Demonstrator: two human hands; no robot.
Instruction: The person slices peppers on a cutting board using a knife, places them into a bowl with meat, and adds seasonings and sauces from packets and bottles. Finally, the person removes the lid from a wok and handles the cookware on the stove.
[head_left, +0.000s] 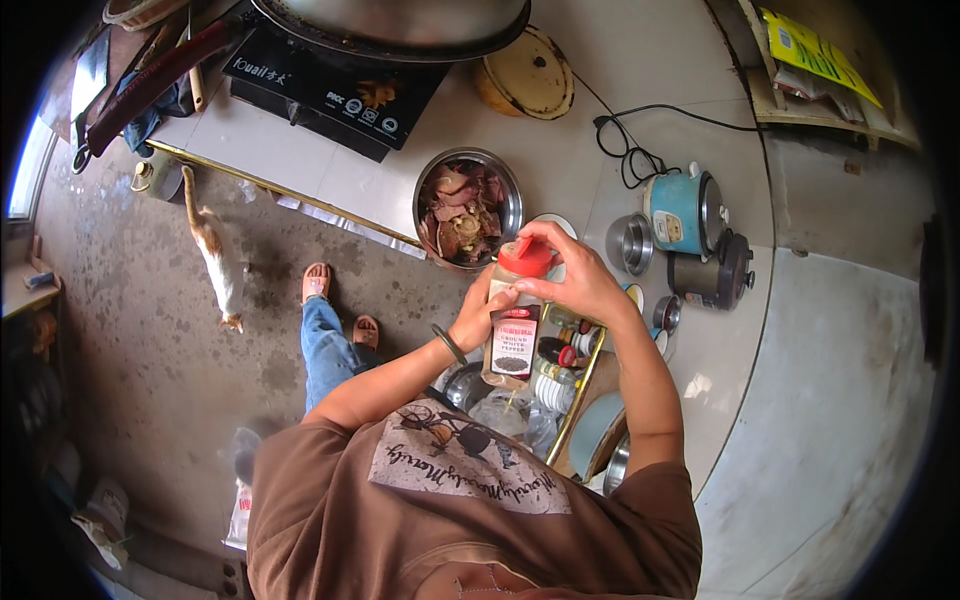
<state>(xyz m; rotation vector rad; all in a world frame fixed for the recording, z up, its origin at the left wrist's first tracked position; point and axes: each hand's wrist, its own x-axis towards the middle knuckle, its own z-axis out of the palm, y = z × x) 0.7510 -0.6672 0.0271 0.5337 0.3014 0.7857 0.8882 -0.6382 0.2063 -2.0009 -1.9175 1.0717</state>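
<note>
My left hand (480, 309) is wrapped around a clear plastic spice jar (512, 379) with a printed label and pale powder inside. The fingers of my right hand (574, 274) grip the jar's red lid (524, 259), where a small red flap looks raised under a fingertip. Just beyond the lid, on the tiled counter (559, 142), is a steel bowl (512, 196). Sliced reddish-brown meat (454, 191) fills much of it, with pale seasoning heaped in the middle (466, 227).
A large covered pan (390, 34) rests on a black induction cooker (330, 94). Near it stands a yellow enamel lidded pot (529, 75). Rice cookers (679, 214) and a power cord (634, 161) occupy the right. Jars (559, 352) crowd a lower shelf. A cat (217, 255) is on the floor.
</note>
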